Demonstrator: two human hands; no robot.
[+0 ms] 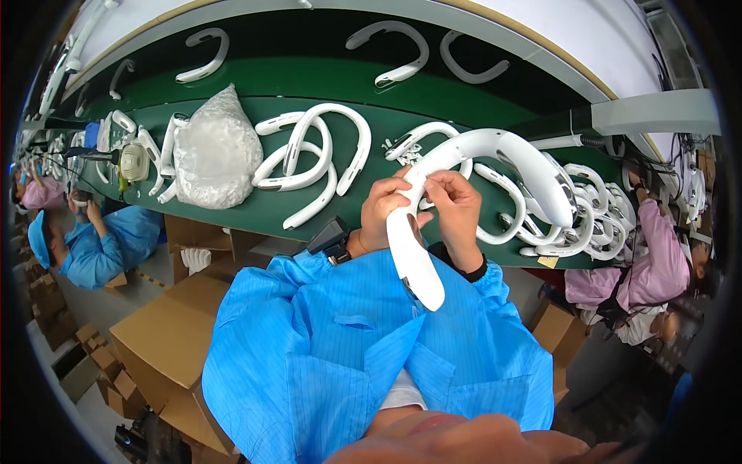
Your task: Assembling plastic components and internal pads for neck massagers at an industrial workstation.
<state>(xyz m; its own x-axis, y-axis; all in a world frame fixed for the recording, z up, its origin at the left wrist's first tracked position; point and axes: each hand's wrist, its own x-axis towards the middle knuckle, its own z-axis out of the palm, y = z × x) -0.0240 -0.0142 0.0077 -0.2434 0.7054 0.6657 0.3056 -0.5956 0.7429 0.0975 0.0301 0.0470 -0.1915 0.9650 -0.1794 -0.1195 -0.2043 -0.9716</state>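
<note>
One white curved unit in your grip, up over the bench's near edge: one end points back at your chest, the bend and other end reach out over the bench toward its right end. Left hand is closed on the narrower stretch between them, fingers curled, thumb against it. Right hand is on the same stretch, thumb and index nearly together, pinching at it; can't tell whether a small part sits between those tips. Neither hand is free. Black band on your right wrist, one; black boxy device by the left, one. Around that, on the green workbench: one more curved unit just behind the held one, small white parts beside it, too many to count. Left of your hands, loose curved units, looks like three, overlapping, one end close to the near edge. Farther left, one clear bag packed with white pieces. Toward the right end, a heap of curved units, overlapped, no reliable count. Off the near edge, one big cardboard box to your left, a smaller carton to your right.
</note>
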